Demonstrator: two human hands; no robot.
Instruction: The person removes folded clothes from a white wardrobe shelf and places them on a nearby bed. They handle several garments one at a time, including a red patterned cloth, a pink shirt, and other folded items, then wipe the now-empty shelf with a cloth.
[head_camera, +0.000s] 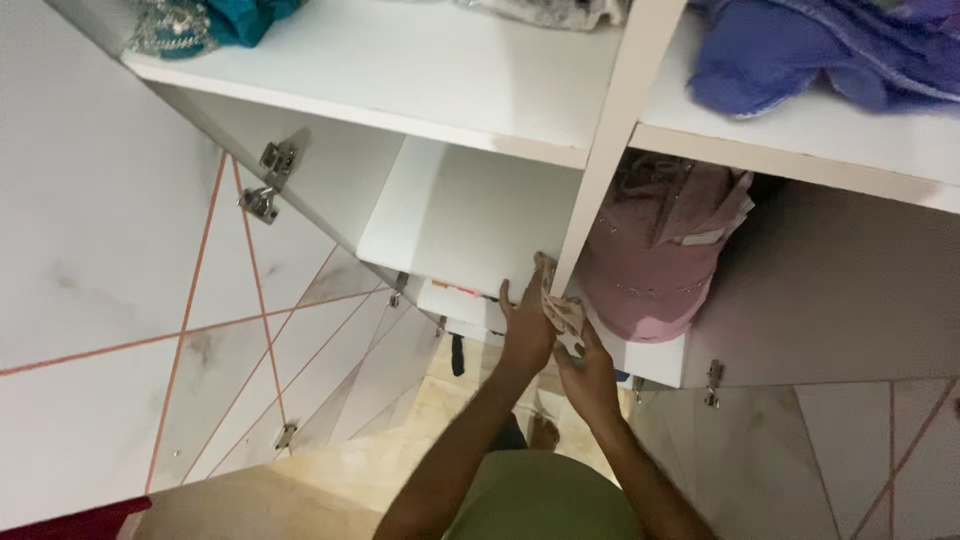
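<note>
- At far left the open wardrobe door stood swung out, white with thin orange lines, its metal hinge showing at the inner edge.
- Above it, a teal garment lay at the left end of the upper shelf, whose front edge ran bare toward the divider.
- Below that shelf, the lower left compartment held open room across its white board (nothing lay on the visible part).
- The left hand reached up at the front edge of that board, just left of the upright divider, fingers curled around the left side of a small patterned cloth.
- The cloth sat between both hands, right against the foot of the divider at the shelf's front edge.
- The right hand was just below and to the right, its fingers pinching the lower part of the same cloth; the two hands nearly touched.
- Right of the divider, a folded pink garment filled the left part of the lower right compartment, close beside the hands, with shaded room further right.
- Overhead at right, a blue-purple cloth heap hung slightly over its shelf's edge.
- Under the arms, pale floor lay open between the doors.
</note>
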